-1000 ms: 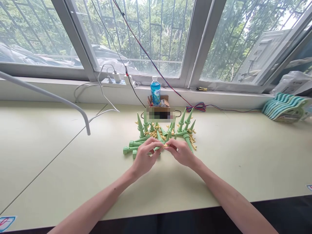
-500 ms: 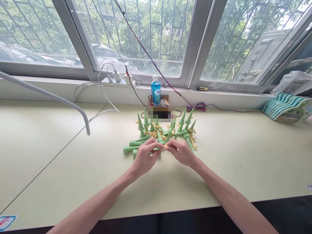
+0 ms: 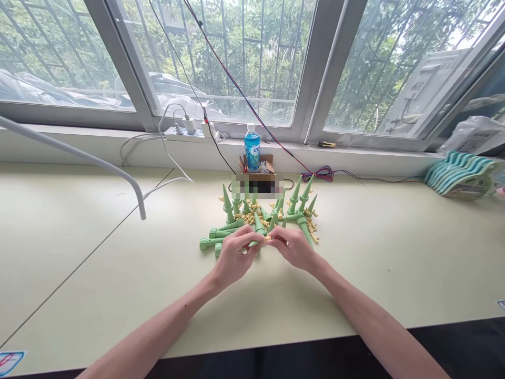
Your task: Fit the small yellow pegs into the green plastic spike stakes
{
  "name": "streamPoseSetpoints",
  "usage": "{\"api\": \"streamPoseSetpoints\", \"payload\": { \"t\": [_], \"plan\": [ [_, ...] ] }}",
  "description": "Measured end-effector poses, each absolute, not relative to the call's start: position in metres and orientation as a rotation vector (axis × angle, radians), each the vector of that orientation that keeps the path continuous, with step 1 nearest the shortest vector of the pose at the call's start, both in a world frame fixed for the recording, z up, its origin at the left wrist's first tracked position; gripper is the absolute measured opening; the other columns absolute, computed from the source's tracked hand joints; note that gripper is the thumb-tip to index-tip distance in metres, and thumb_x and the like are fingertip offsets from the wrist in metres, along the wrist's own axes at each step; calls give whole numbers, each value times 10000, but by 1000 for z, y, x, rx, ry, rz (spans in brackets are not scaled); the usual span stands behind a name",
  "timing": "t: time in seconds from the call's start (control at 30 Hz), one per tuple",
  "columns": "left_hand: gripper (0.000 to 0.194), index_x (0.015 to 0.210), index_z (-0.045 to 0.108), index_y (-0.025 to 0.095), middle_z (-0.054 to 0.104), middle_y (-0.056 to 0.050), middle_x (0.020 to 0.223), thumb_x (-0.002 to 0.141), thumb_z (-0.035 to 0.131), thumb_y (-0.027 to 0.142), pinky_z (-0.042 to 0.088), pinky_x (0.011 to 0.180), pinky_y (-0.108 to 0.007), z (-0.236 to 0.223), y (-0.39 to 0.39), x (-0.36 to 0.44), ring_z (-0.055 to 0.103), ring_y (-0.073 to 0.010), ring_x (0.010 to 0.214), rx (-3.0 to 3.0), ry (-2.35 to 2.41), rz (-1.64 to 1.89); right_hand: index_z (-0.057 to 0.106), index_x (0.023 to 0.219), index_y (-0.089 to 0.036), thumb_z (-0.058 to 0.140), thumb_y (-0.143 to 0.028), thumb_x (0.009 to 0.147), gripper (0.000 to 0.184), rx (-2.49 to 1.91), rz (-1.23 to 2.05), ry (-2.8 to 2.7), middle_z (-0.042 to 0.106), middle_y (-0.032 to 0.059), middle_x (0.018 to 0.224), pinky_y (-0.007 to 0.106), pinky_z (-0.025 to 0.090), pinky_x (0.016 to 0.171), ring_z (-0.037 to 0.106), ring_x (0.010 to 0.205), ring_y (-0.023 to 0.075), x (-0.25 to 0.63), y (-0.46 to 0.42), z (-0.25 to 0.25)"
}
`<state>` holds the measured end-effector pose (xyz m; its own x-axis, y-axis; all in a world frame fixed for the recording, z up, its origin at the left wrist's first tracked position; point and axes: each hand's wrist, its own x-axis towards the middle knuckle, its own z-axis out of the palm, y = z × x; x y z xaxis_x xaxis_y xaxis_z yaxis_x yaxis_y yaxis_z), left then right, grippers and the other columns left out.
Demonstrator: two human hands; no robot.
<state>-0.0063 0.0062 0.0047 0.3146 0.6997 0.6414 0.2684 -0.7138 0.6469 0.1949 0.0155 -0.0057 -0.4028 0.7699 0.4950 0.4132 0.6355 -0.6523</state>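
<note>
My left hand [image 3: 237, 252] is closed around a green plastic watering spike [image 3: 254, 243], most of it hidden by the fingers. My right hand [image 3: 294, 246] pinches a small yellow valve piece [image 3: 268, 238], which meets the spike between the two hands. Just behind the hands, more green spikes stand upright, among them a tall spike [image 3: 228, 204] at the left and another spike [image 3: 304, 195] at the right. To the left of my left hand several spikes [image 3: 211, 242] lie flat. Loose yellow valves [image 3: 248, 217] are heaped among them.
A bottle of blue liquid [image 3: 252, 150] stands at a small cardboard box [image 3: 269, 167] by the window sill. Coiled red and blue wire [image 3: 321, 172] lies right of it. Turquoise hangers [image 3: 460, 173] are stacked far right. A grey curved tube [image 3: 118, 171] reaches in from the left.
</note>
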Motion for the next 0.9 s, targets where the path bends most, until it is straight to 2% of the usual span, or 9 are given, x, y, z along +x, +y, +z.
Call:
{"api": "streamPoseSetpoints", "payload": {
  "t": [0.27,0.5,0.67,0.8,0.9],
  "plan": [
    [155,916,715,234,533,4,738,885,613,122,333,437,-169,5,8,-7,488,-85,602,2189,841,1371,612,835,-193,544,-332,965,201,-928,543,-2050,502,-28,621,215,331,524,340,537,103,195,16,-7],
    [133,919,725,232,551,-3,744,897,607,174,402,430,-170,8,6,-7,514,-85,584,2154,862,1357,620,840,-194,539,-353,968,220,-926,530,-2048,510,-24,616,219,343,524,356,528,104,195,16,-5],
    [82,933,690,206,616,-26,858,895,619,223,530,493,-192,8,3,-3,595,-91,616,2034,961,1336,630,861,-191,526,-364,976,233,-932,505,-2014,527,-24,617,221,363,534,380,525,103,194,16,-5],
    [110,966,655,193,678,-50,1009,863,658,232,558,520,-213,9,3,-3,613,-94,633,2009,1000,1305,624,857,-188,534,-367,972,231,-926,508,-1997,528,-22,614,222,361,533,377,526,104,193,16,-7],
    [123,982,656,191,697,-54,1035,865,649,225,556,521,-214,7,4,-4,606,-91,626,2006,1008,1270,621,853,-187,531,-372,973,239,-921,519,-1998,517,-26,613,223,355,523,364,523,102,192,16,-8]
  ]
}}
